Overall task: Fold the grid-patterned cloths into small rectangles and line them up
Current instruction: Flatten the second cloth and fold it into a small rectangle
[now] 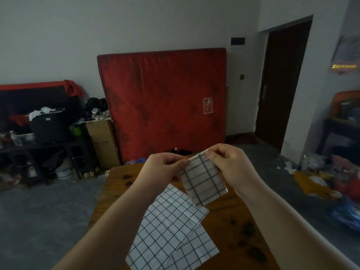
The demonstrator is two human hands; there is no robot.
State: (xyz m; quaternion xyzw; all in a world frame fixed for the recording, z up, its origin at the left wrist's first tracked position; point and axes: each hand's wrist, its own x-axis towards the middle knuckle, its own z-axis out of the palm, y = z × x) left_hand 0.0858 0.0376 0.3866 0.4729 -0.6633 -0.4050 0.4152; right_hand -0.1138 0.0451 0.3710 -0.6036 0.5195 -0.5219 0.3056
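Head view shows the left hand (pixel 163 167) and right hand (pixel 228 165) each pinching a top corner of a folded grid cloth (pixel 203 179) held above the wooden table (pixel 233 227), where unfolded grid cloths (pixel 167 232) lie near its near edge.

The folded cloth (pixel 204 182) hangs above the bench (pixel 233 221), between the left grip (pixel 163 166) at its top left corner and the right grip (pixel 228 164) at its top right. Below it a flat cloth (pixel 171 217) and a nearer cloth (pixel 196 250) lie overlapped on the bench. Behind the bench a mattress (pixel 163 102) leans on the wall, with a box (pixel 103 141) to its left and a doorway (pixel 282 82) to its right.
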